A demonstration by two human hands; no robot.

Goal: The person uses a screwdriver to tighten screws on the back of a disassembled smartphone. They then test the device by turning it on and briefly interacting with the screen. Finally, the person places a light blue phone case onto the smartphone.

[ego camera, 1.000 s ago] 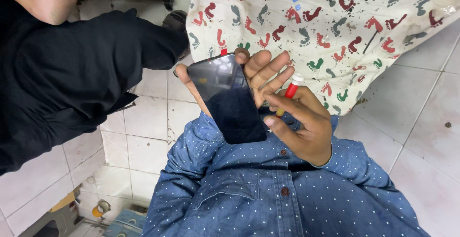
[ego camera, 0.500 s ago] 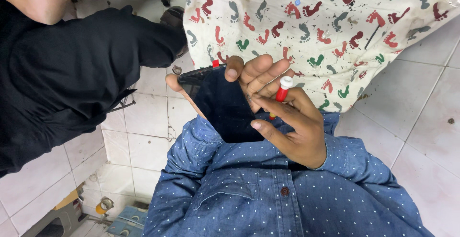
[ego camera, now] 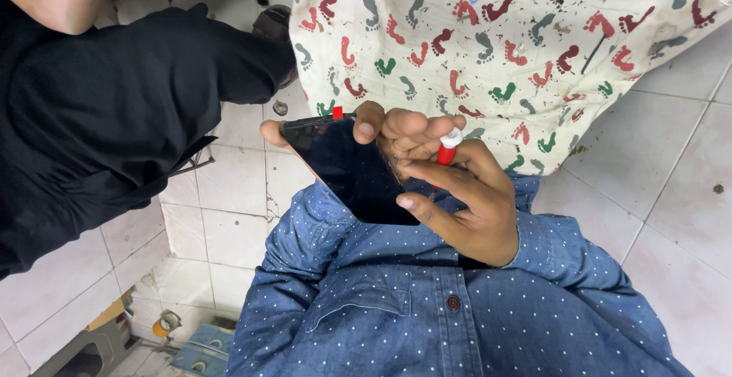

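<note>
A dark phone (ego camera: 347, 167) with a black, unlit screen is held up in front of my blue dotted shirt (ego camera: 427, 316). My left hand (ego camera: 408, 129) grips it from behind, thumb at its left edge and fingers curling over the top. A small red tab (ego camera: 338, 112) sticks up at the phone's top edge. My right hand (ego camera: 473, 209) holds a thin red tool with a white tip (ego camera: 446, 148), and its thumb presses on the phone's lower right edge.
A cloth printed with red, green and grey footprints (ego camera: 496, 34) hangs over the upper right. A person in black clothing (ego camera: 99, 118) fills the left side. White floor tiles (ego camera: 671, 194) lie around, with small objects (ego camera: 162, 324) at the lower left.
The phone has turned and tipped so its top edge with the red tab points up-left. My right hand slid lower along the phone's edge, with the red tool still in it.
</note>
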